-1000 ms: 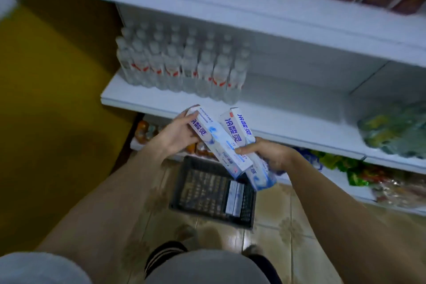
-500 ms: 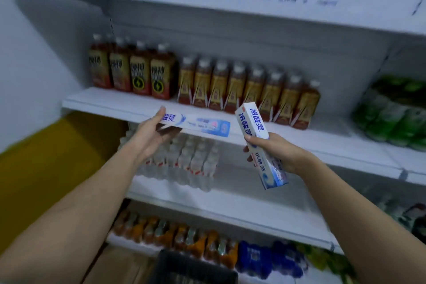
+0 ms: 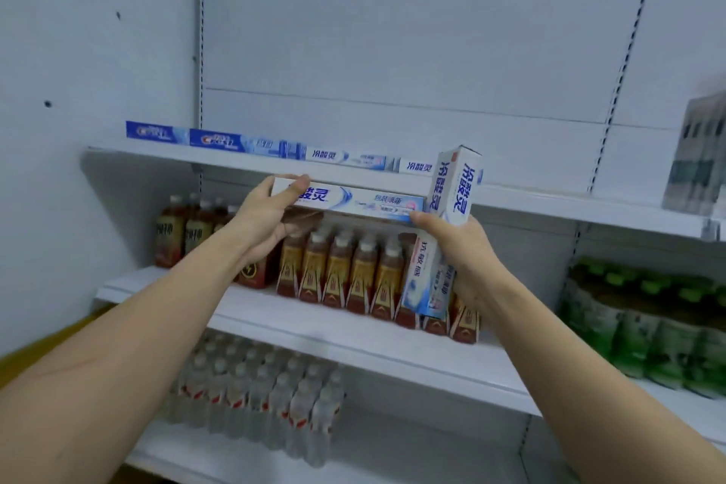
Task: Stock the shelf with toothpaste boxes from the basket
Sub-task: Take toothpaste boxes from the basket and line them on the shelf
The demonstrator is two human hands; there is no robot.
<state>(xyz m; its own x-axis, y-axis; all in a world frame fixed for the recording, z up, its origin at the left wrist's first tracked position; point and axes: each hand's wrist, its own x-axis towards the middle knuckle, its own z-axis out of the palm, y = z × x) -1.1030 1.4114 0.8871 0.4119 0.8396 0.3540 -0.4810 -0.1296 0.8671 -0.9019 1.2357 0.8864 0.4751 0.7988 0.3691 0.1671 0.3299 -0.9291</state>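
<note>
The person stands at the white metal top shelf (image 3: 251, 165), each hand clamped on one box. The left hand (image 3: 267, 220) grips a long white-and-blue cardboard toothpaste box (image 3: 353, 200) held level just below the shelf's front edge, thumb over its left end. The right hand (image 3: 459, 251) is curled round a second white-and-blue toothpaste box (image 3: 451, 208) held upright, its top rising past the shelf edge and its side touching the level box's right end.

The risk, as I judge it, is the two boxes knocking together as they go up: the upright one stands in the level one's path, and a bump could loosen either grip or push a box already on the shelf backward out of line.

Counting: two boxes in hand, and a single row of about five toothpaste boxes (image 3: 220, 141) lying end to end on the shelf, though blur makes that uncertain. The basket is out of view.
</note>
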